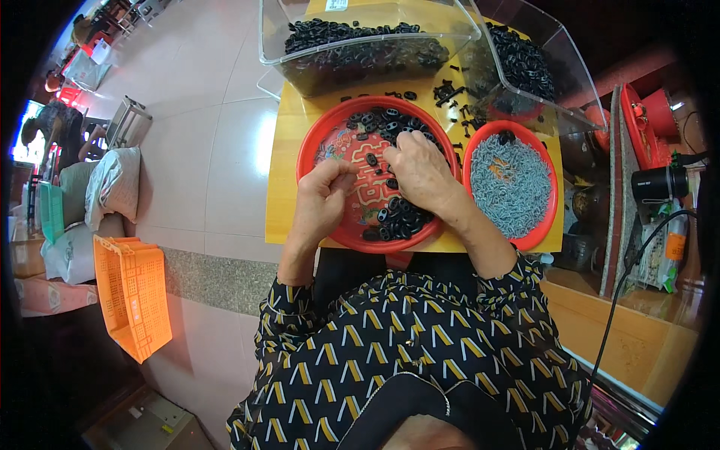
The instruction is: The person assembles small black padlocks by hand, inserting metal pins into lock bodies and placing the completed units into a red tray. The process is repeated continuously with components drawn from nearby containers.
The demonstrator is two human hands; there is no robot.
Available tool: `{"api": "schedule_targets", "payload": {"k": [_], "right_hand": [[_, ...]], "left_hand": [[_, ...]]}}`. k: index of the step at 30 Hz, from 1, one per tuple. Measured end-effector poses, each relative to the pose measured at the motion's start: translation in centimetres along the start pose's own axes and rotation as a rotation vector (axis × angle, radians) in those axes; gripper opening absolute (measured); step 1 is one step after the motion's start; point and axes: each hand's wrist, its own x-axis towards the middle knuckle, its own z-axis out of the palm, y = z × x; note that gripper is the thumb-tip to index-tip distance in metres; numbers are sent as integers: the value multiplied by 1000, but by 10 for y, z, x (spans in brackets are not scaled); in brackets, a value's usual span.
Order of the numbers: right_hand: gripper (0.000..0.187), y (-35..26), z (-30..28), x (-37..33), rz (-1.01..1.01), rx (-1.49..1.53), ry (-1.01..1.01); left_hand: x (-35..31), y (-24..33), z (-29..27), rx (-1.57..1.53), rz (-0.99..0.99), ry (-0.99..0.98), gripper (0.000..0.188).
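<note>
Both hands work over a round red tray (305,154) with a printed floral bottom. Small black oval plastic parts (409,223), several with two holes, lie heaped along its right side and far rim. On the tray's left side, my left hand (321,201) is closed, thumb and fingertips pinched together; whatever they hold is too small to name. My right hand (426,169) is curled over the parts at the tray's right, its fingertips near a few loose pieces. What lies under those fingers is hidden.
A smaller red tray (553,187) of grey screws (510,195) stands at the right. Behind are two transparent bins (367,56) (577,105) of black parts. Small black pieces (450,96) lie scattered on the yellow table (283,202). An orange crate (139,300) stands on the left.
</note>
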Motion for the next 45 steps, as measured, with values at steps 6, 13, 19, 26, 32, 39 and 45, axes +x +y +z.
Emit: {"api": "schedule_targets", "payload": {"k": [6,13,19,26,32,39,45], "right_hand": [[8,-1,0,5,-21,19,-21],[5,-6,-18,-6,131,598,46],[9,-28,-14,-27,435,1634,11],[8,-32,-15,-40,253,959,223],[12,-24,-16,-45,454,1432,113],[16,-21,-22,-48,595,1583,-100],[18,-30,-15,-48,547,1673,75]], "left_hand": [[-4,-9,0,-126,-60,-1,4],[-13,0,8,-336,-113,42,3],[-22,10,24,-630,-232,-40,5],[-25,6,26,-565,-220,-64,6],[-21,4,33,-930,-257,25,5],[-21,6,32,-1144,-373,-31,8],[-22,9,34,-1132,-395,45,14]]}}
